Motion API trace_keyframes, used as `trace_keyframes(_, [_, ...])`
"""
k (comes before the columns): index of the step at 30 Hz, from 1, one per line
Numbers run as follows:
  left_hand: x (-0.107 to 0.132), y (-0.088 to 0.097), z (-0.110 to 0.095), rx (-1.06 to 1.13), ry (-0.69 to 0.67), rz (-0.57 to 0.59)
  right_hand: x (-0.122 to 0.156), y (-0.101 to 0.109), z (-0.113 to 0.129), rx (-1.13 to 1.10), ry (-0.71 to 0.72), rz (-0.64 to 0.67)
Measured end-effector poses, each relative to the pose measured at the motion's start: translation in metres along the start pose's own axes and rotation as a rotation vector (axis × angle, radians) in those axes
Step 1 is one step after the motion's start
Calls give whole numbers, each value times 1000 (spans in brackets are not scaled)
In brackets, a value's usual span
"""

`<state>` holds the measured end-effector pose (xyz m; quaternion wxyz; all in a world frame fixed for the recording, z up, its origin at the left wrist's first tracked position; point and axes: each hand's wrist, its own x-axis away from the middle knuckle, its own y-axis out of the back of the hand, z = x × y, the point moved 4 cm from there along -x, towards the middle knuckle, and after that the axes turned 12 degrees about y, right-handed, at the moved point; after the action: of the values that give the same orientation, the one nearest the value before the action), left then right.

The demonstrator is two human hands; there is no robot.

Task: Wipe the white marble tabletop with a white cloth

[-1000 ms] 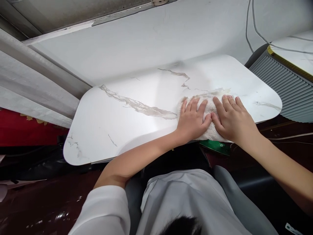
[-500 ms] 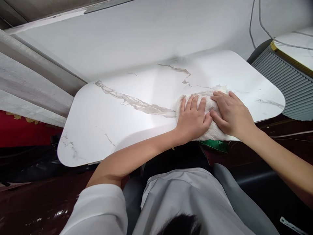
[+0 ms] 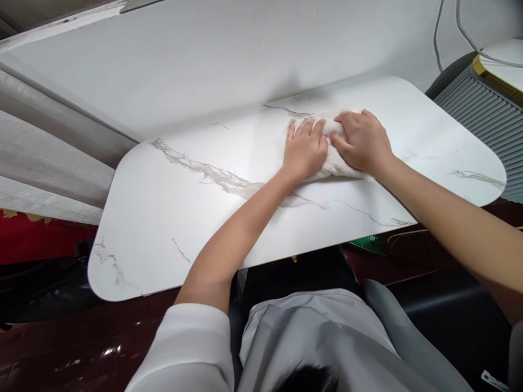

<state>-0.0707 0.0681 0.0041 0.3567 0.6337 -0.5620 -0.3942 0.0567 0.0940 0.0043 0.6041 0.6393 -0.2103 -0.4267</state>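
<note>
A fluffy white cloth point(image 3: 335, 165) lies bunched on the white marble-patterned tabletop point(image 3: 155, 218), right of its middle and towards the back. My left hand point(image 3: 305, 148) presses on the cloth's left part, its fingers bent over the far edge. On the right part, my right hand point(image 3: 363, 140) grips the same cloth with curled fingers, the thumb pointing at the left hand. Both hands cover much of it, and the fabric under the palms is hidden.
Behind the tabletop rises a white wall panel point(image 3: 212, 65). Grey pleated curtain folds point(image 3: 53, 147) hang at the left. A ribbed grey unit point(image 3: 476, 103) stands at the right, with cables point(image 3: 466, 32) above. A green item point(image 3: 370, 244) shows below the front edge.
Both hands and the cloth have slid away from the front edge towards the back, and slightly left. More of the tabletop's front edge shows. The view has shifted a little.
</note>
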Motion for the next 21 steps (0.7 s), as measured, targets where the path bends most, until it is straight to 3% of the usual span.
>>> trace_keyframes(5, [-61,-5,17,47,92,72,-49,-18,-14,11,-57,43])
trace_keyframes(8, [-87,-8,27,121,101,57,-68,-20,-14,34,-67,75])
trace_keyframes(14, [-105,3,38,129,59,-72,-96,-18,-13,66,-61,-2])
trace_keyframes(21, [-126,9,45,109,118,-34,-121,-25,-20,67,-69,49])
